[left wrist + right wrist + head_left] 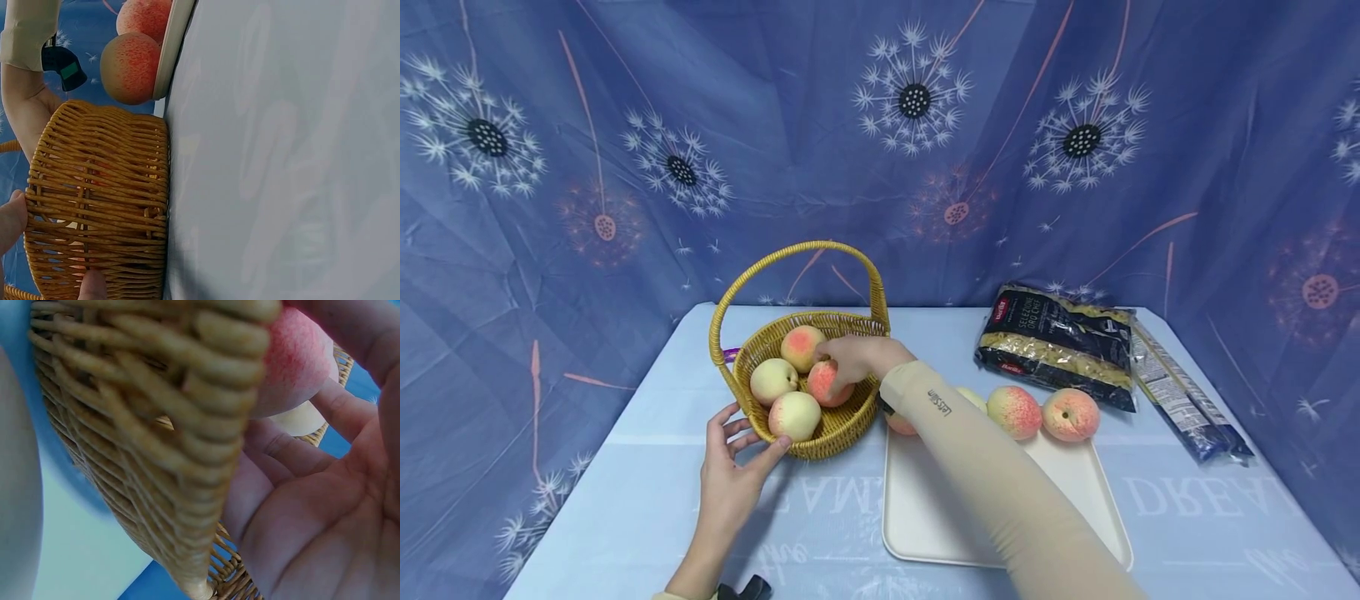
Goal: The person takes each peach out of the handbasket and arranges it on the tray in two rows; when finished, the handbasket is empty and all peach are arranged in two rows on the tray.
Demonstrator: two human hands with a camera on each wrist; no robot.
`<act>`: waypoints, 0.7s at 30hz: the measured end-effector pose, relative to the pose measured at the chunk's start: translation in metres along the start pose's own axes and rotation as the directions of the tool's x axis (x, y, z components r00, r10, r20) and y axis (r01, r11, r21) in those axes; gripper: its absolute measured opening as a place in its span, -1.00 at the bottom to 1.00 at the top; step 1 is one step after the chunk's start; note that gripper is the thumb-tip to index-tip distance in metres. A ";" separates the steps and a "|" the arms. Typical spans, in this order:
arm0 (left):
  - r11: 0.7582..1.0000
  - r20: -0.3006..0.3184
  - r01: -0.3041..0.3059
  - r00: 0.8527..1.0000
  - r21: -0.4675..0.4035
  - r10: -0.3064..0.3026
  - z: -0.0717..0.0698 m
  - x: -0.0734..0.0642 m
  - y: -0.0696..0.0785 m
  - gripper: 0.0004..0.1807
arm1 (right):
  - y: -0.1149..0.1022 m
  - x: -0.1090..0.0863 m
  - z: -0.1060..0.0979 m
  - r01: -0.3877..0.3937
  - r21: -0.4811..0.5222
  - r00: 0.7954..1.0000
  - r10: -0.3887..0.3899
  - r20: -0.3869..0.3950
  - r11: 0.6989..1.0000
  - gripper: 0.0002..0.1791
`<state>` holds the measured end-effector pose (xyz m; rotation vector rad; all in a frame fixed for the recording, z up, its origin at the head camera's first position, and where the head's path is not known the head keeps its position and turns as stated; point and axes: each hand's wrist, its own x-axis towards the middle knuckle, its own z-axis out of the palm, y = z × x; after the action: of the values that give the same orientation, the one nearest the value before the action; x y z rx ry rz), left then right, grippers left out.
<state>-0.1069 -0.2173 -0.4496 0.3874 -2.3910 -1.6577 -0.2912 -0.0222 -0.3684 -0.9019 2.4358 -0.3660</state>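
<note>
A wicker basket [842, 442] with a tall arched handle stands on the table, with several peaches inside. My right hand [853, 357] reaches over its right side and grips a red-blushed peach [827, 385] among the others. In the right wrist view, the fingers curl about that peach [297, 362] behind the woven rim. Around it in the basket lie a pale peach [773, 382], one at the front [794, 416] and one at the back [802, 348]. My left hand [733, 471] holds the basket's front left, thumb at the rim and fingers against the wicker wall [106, 206].
Right of the basket is a white tray [940, 533] with several peaches [1072, 415] along its far side, partly hidden by my right sleeve [992, 467]. A black pasta bag [1056, 342] and a long flat packet [1187, 400] lie behind it. A patterned blue cloth [820, 125] hangs at the back.
</note>
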 end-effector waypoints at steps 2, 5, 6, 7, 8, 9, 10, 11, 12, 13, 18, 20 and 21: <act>1.000 -0.005 -0.003 1.000 0.001 0.003 0.000 0.000 0.000 0.04 | 0.001 0.000 0.001 0.000 0.003 1.000 0.000 0.002 1.000 -0.30; 1.000 -0.013 -0.005 1.000 0.002 0.005 0.001 -0.001 -0.001 0.03 | 0.002 0.001 0.002 -0.003 0.000 1.000 0.003 0.005 1.000 -0.31; 1.000 -0.016 -0.005 1.000 0.002 0.005 0.002 -0.001 -0.001 0.02 | 0.002 0.001 0.002 -0.004 -0.002 1.000 0.004 0.004 1.000 -0.31; 1.000 -0.018 -0.005 1.000 0.001 0.005 0.002 -0.001 -0.001 0.02 | 0.003 0.001 0.002 -0.002 -0.001 1.000 0.002 0.005 1.000 -0.31; 1.000 -0.020 -0.004 1.000 0.000 0.004 0.002 -0.001 -0.001 0.02 | 0.003 0.001 0.002 0.002 -0.001 1.000 -0.002 0.005 1.000 -0.31; 1.000 -0.021 -0.004 1.000 0.001 0.004 0.002 -0.002 -0.001 0.02 | 0.004 0.000 0.002 0.006 0.000 1.000 -0.006 0.006 1.000 -0.31; 1.000 -0.022 -0.004 1.000 -0.001 0.004 0.002 -0.002 -0.001 0.01 | 0.004 0.000 0.002 0.011 0.007 1.000 -0.011 0.007 1.000 -0.31; 1.000 -0.025 -0.006 1.000 -0.001 0.006 0.003 -0.002 -0.001 0.01 | 0.005 0.000 0.002 0.013 0.012 1.000 -0.013 0.006 1.000 -0.31; 1.000 -0.026 -0.007 1.000 -0.001 0.007 0.003 -0.002 -0.001 0.01 | 0.005 0.000 0.002 0.017 0.017 1.000 -0.017 0.006 1.000 -0.30; 1.000 -0.028 -0.009 1.000 0.000 0.009 0.003 -0.002 -0.001 0.00 | 0.006 -0.001 0.001 0.023 0.022 1.000 -0.023 0.007 1.000 -0.31; 1.000 -0.040 -0.018 0.999 -0.002 0.018 0.004 -0.002 0.000 -0.03 | 0.007 -0.002 0.000 0.036 0.030 0.999 -0.036 0.010 0.999 -0.31; 1.000 -0.043 -0.020 0.999 -0.004 0.020 0.004 -0.002 0.000 -0.04 | 0.007 -0.002 -0.001 0.038 0.033 0.999 -0.038 0.015 0.999 -0.30; 1.000 -0.043 -0.021 0.999 -0.001 0.021 0.004 -0.001 0.000 -0.04 | 0.007 -0.003 -0.001 0.036 0.037 0.999 -0.036 0.017 0.999 -0.30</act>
<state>-0.1069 -0.2132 -0.4513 0.3920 -2.3543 -1.6257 -0.2940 -0.0148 -0.3695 -0.9302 2.3914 -0.4122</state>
